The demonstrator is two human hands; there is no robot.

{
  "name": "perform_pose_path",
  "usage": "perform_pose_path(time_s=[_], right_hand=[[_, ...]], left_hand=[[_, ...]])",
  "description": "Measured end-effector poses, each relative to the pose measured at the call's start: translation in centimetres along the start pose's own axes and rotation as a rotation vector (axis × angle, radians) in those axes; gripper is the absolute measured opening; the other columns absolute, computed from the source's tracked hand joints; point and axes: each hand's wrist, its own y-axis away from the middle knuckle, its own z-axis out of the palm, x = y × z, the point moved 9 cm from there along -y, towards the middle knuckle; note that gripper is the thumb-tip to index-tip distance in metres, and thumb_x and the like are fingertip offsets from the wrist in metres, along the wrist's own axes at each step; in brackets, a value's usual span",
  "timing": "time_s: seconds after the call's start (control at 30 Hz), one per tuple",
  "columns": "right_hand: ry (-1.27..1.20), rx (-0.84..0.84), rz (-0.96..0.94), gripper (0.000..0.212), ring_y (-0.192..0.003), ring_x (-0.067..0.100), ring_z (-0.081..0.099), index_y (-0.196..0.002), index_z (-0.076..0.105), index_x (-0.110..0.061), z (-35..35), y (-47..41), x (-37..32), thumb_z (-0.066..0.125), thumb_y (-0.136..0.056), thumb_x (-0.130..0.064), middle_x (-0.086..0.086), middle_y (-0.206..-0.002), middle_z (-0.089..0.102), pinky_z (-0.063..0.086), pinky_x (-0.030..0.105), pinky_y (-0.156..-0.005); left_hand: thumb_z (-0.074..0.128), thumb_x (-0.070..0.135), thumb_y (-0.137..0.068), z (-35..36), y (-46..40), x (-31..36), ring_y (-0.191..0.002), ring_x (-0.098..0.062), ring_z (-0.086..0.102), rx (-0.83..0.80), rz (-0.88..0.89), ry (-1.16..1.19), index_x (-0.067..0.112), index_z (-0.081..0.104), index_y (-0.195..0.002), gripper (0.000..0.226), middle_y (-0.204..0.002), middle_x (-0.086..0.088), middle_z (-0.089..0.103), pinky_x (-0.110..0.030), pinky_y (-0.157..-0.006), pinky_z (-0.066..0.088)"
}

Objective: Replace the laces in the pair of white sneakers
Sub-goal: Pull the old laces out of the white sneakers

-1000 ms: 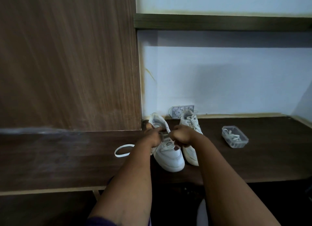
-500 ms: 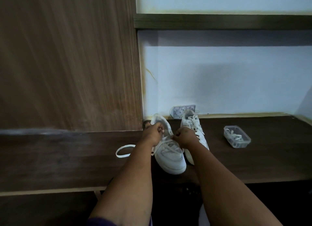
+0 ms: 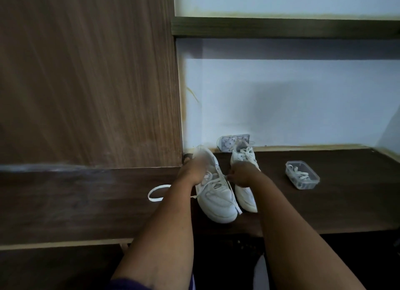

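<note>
Two white sneakers stand side by side on the dark wooden desk [image 3: 324,203]. The left sneaker [image 3: 218,201] is nearer me, toe towards me, with its lace partly threaded. My left hand [image 3: 193,169] rests over its upper eyelets and grips the lace there. My right hand [image 3: 241,175] pinches the other lace end [image 3: 234,200], which trails down the shoe's right side. The right sneaker [image 3: 245,157] stands behind my right hand with its laces tied. A loose white lace loop [image 3: 154,193] lies on the desk to the left.
A clear plastic tub [image 3: 303,175] holding white laces sits on the desk at the right. A wall socket [image 3: 227,141] is behind the shoes. A tall wooden panel [image 3: 86,73] rises at the left, and a shelf [image 3: 281,27] runs overhead.
My hands have drawn apart over the left sneaker, pulling the lace outward. The right hand has moved to the right and a lace end now hangs down the shoe's side.
</note>
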Motion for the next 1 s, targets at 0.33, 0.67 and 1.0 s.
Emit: perform_pose_path(time_s=[0.33,0.67,1.0], right_hand=[[-0.190,0.172,-0.127,0.026,-0.105,0.029,0.059,-0.104,0.067,-0.004,0.0,-0.1,-1.5,0.057,-0.092,-0.025,0.015,-0.111,0.065,0.044,0.029,-0.082],[-0.271,0.112,-0.082,0.028,-0.111,0.025,0.057,-0.108,0.069,-0.008,0.5,0.2,-0.9,0.057,-0.093,-0.028,0.011,-0.114,0.066,0.043,0.028,-0.089],[-0.447,0.160,0.161,0.033,-0.080,0.026,0.071,-0.089,0.063,-0.002,-1.0,-0.3,3.3,0.061,-0.084,-0.034,0.013,-0.082,0.072,0.058,0.035,-0.075]], left_hand=[[0.061,-0.012,-0.083,1.5,2.6,-0.8,-0.058,-0.012,0.059,-0.317,-0.268,0.330,0.016,0.042,-0.103,0.039,-0.080,-0.012,0.061,-0.018,-0.044,0.040],[0.072,0.011,-0.083,1.7,2.3,0.3,-0.074,-0.016,0.054,-0.264,-0.051,0.013,0.013,0.059,-0.075,0.015,-0.080,-0.006,0.061,-0.024,-0.069,0.044],[0.039,0.023,-0.090,-2.8,3.5,-1.5,-0.044,-0.011,0.039,0.145,-0.564,1.169,0.017,0.045,-0.069,0.023,-0.049,0.003,0.045,-0.024,-0.050,0.031]])
